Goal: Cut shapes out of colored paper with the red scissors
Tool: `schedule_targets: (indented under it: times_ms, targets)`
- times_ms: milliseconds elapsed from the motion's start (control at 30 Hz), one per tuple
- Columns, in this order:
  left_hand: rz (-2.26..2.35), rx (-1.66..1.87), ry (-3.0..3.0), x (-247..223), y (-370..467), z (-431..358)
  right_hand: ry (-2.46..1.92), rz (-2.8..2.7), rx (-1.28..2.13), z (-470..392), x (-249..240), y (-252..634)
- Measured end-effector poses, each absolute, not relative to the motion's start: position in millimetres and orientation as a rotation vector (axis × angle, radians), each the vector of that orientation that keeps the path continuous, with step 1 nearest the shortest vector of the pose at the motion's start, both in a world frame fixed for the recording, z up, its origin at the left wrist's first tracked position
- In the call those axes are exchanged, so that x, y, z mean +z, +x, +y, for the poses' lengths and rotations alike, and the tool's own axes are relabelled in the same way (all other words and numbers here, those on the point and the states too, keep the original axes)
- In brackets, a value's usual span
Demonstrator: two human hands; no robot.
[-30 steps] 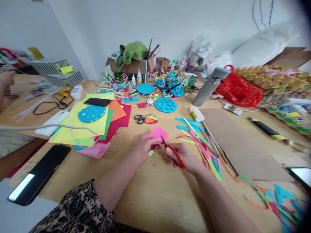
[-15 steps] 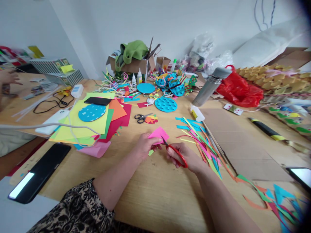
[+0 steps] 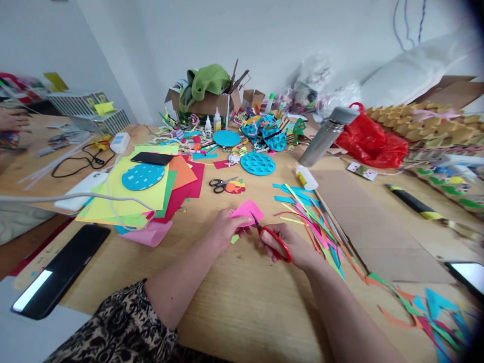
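Observation:
My left hand (image 3: 228,227) pinches a small piece of pink paper (image 3: 248,207) above the wooden table (image 3: 227,297). In my right hand (image 3: 280,242) are red-handled scissors (image 3: 279,244), whose dark blades touch the pink paper at its lower right part. A light green scrap (image 3: 235,238) lies just under my left hand. Beyond my hands, black scissors (image 3: 218,185) rest beside red and orange paper cutouts (image 3: 236,187). Colored paper strips (image 3: 310,212) are spread to the right of my right hand.
Stacked colored sheets (image 3: 113,196) and a black phone (image 3: 62,267) lie left. A steel bottle (image 3: 325,137), a glue bottle (image 3: 307,177), cardboard (image 3: 374,227) and a cutter (image 3: 414,201) are right. Crafts and a box (image 3: 204,106) line the back. Another person's arm (image 3: 32,239) reaches in at left.
The pink paper has tilted very slightly in my left hand. My right hand and the red scissors have hardly moved. At the far left, another person's hand has shifted.

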State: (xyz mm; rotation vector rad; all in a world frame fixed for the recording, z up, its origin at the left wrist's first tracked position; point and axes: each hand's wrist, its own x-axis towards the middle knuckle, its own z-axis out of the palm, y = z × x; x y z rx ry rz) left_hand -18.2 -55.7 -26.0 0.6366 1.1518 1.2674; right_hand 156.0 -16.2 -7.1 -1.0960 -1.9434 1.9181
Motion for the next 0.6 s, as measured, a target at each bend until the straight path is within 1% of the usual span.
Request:
schedule_targets:
  times_ms: [600]
  targets:
    - [1.172, 1.249, 0.656, -24.6, -18.2, -55.3, -1.102, -1.984, 1.882, -16.3, -2.6, 154.9]
